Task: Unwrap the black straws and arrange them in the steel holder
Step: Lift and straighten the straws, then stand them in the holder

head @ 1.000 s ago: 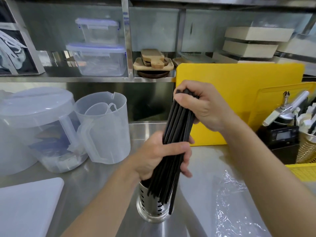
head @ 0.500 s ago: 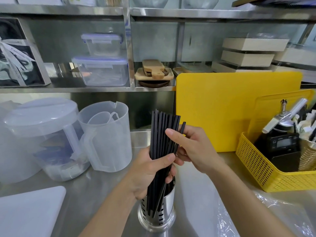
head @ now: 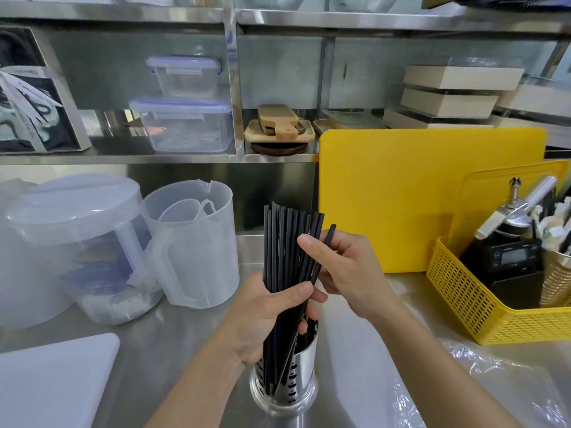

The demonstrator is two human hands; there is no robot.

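Right now the person's left hand [head: 268, 316] wraps its curled fingers and thumb round a bundle of black straws [head: 282, 242] standing upright, their lower ends down inside the perforated steel holder [head: 292, 386] on the metal counter [head: 173, 344]. Just beside it, the right hand [head: 349, 273] grasps one straw that leans out from the bundle's right edge, forefinger laid across its front. Crinkled clear wrap [head: 469, 378] lies on the counter to the right, near a yellow basket [head: 460, 301].
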